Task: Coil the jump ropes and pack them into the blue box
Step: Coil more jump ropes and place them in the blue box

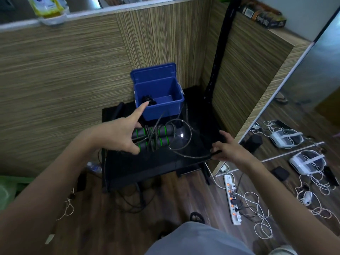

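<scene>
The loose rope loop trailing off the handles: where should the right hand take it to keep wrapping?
Probably on the free run of the rope loop above the black table, near where the right hand already pinches it. Come from the right; the left hand holds the paired handles level, so the slack hangs open on that side.

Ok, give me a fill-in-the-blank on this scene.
1. The left hand grips the handles, which have ____ rings.
2. The right hand pinches the rope over the ____ table.
3. The box has its lid ____.

Missing words: green; black; open
</scene>
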